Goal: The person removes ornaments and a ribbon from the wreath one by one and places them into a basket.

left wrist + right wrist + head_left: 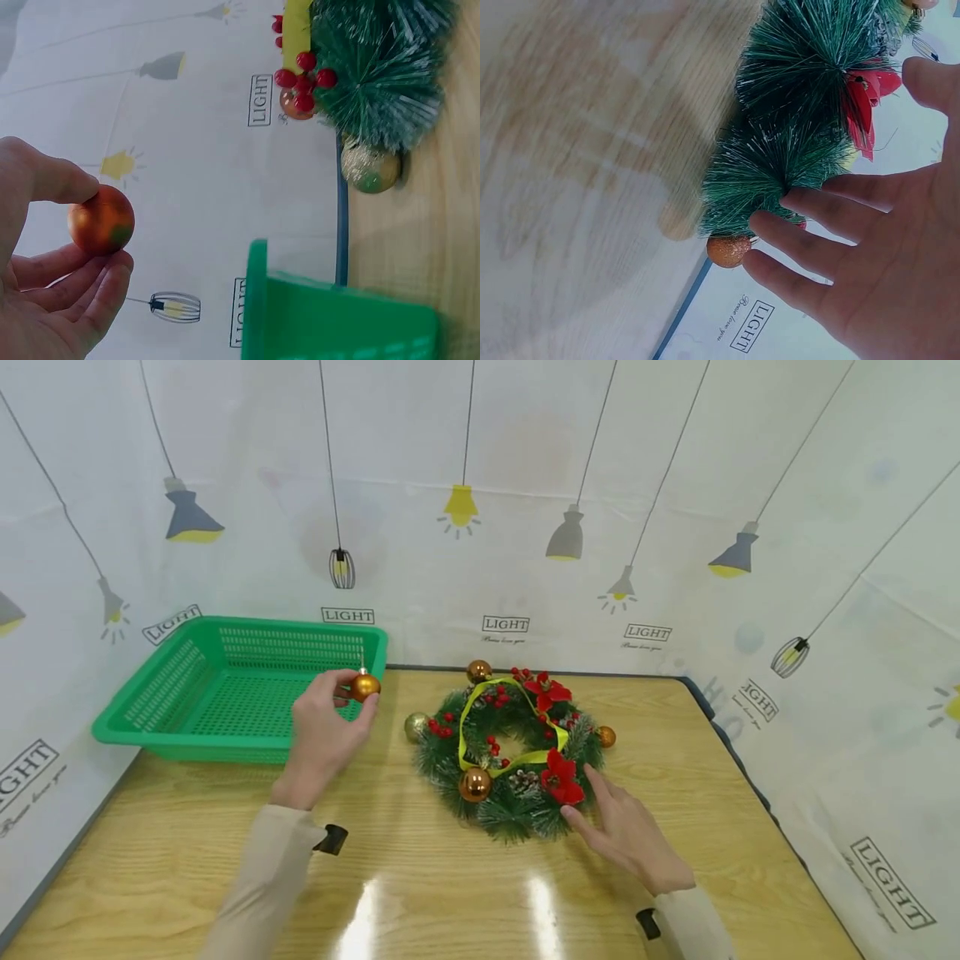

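Observation:
My left hand [324,727] pinches a small orange-gold bauble [365,686] between thumb and fingers, raised by the near right corner of a green basket. In the left wrist view the bauble [102,220] looks matte copper. A green wreath [502,814] lies on the table, dressed with red flowers [562,777], berries, pine cones, a yellow ribbon [462,727] and several baubles, among them a shiny copper one [475,784]. Beside the wreath's near right edge is my right hand [626,831], fingers extended; whether they touch the needles I cannot tell.
The green perforated basket [225,747] stands at the back left of the wooden table [420,893]. Behind and on both sides hangs a pale sheet [405,435] printed with lamps. A glittery gold bauble [416,727] sits at the wreath's left edge, an orange one [606,737] at its right.

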The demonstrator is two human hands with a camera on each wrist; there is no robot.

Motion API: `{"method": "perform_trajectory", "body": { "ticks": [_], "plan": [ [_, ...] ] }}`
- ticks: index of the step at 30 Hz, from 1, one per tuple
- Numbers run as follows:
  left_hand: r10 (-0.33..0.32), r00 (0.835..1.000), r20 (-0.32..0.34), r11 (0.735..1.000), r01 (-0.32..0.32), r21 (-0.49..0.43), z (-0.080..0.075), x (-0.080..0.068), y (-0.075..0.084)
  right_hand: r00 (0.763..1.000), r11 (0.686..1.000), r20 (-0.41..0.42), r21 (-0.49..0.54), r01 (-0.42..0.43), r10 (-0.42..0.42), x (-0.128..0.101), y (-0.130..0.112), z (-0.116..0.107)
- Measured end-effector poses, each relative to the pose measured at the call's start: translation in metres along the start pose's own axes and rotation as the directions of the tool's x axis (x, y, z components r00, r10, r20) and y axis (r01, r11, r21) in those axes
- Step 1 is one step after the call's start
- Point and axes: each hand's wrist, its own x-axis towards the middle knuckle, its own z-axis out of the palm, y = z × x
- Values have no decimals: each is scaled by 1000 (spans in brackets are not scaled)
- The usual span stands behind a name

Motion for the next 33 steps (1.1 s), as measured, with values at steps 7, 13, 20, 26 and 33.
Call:
{"method": "perform_trajectory", "body": {
  "ticks": [7,13,20,26,33],
  "plan": [
    [-77,997,-2,996,77,34,-25,14,-16,1000,1000,18,2,-19,19,0,-2,0],
    [-154,988,-17,984,155,87,-53,23,-31,999,1000,36,2,-28,28,1,-4,0],
    [-226,974,6,970,225,96,-64,28,-44,999,999,29,-12,-30,30,0,-3,-2],
    [-268,963,36,958,263,111,-74,31,-56,999,1000,34,-7,-21,22,0,-3,-2],
    [-276,958,73,950,261,170,-77,32,-70,999,1000,27,-5,-16,16,0,-4,0]
  ]
}}
